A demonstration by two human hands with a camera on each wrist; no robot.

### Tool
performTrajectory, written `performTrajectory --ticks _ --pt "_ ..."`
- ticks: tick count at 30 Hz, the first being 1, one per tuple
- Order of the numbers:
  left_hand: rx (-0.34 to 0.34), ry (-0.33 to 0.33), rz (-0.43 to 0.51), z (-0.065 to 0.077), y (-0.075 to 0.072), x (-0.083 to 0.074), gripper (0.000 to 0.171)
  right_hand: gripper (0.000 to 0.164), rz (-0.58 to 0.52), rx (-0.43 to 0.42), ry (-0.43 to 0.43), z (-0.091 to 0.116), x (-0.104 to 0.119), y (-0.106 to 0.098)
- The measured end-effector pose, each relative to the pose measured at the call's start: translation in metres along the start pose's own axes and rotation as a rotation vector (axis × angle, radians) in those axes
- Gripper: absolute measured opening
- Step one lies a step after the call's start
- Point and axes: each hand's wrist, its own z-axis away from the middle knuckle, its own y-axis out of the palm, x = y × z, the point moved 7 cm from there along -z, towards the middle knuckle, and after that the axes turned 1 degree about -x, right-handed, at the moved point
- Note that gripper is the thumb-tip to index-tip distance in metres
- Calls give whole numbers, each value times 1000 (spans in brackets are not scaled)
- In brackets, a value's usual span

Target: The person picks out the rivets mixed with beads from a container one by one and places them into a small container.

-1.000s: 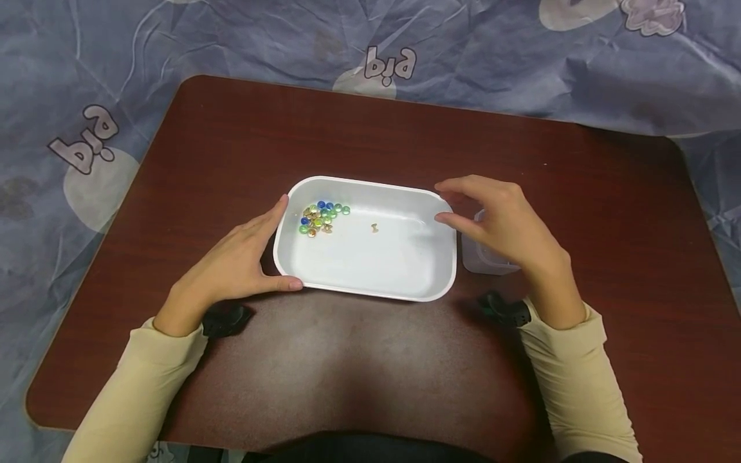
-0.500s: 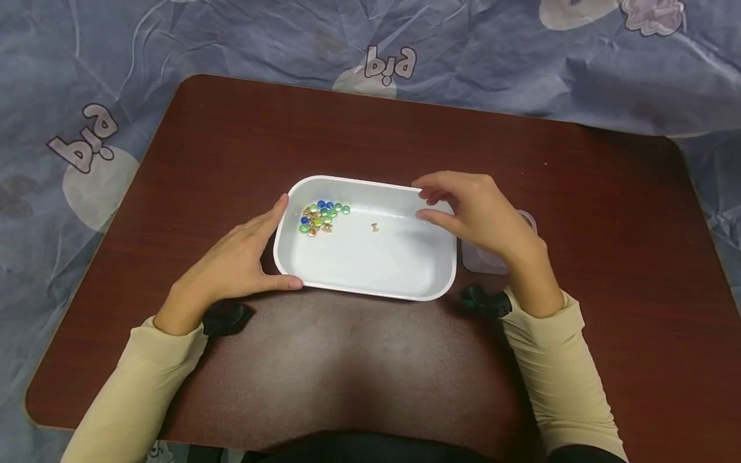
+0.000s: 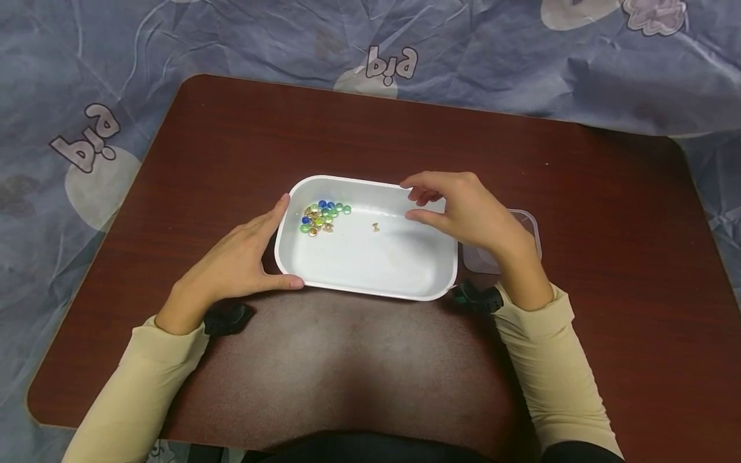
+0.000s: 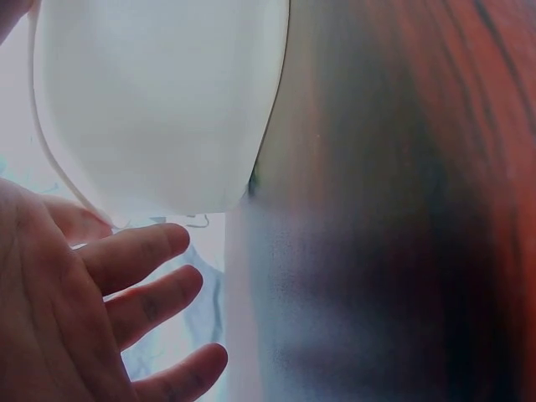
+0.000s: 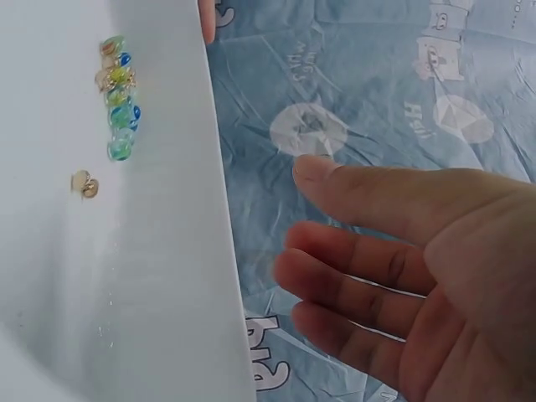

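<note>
A white oblong tray (image 3: 370, 260) lies across the middle of the table. My left hand (image 3: 234, 260) spans its left end, thumb on the near rim and forefinger along the left edge; in the left wrist view its other fingers (image 4: 155, 306) stick out spread. Glass marbles (image 3: 325, 212) in blue, green and yellow cluster inside at the far left, mixed with tiny gold pieces. One gold piece (image 3: 375, 227) sits apart near the tray's middle. Over the right part hovers my right hand (image 3: 463, 209), thumb and forefinger parted, nothing between them.
A clear plastic container (image 3: 482, 259) stands just right of the tray, partly hidden under the right hand and wrist. The brown table (image 3: 625, 257) has rounded corners. Patterned blue cloth (image 3: 260, 38) hangs behind it.
My right hand has moved left, from beside the tray's right end to above its interior, uncovering more of the clear container. The left hand, tray and marbles stay put.
</note>
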Motion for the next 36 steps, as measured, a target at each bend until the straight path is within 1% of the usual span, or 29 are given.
performTrajectory --ticks 8,13,20,26,36 --pt "7 -13 -2 2 -2 1 127 35 -1 61 16 -12 3 5" --pt "11 -11 11 0 -2 2 126 36 12 97 29 -21 4 9" --pt "29 -21 8 0 -1 2 126 34 4 173 41 -33 3 20" --pt "13 -2 12 -1 0 2 126 26 -24 262 42 -40 4 33" --pt "-14 21 14 1 1 1 127 24 -13 344 42 -50 7 51"
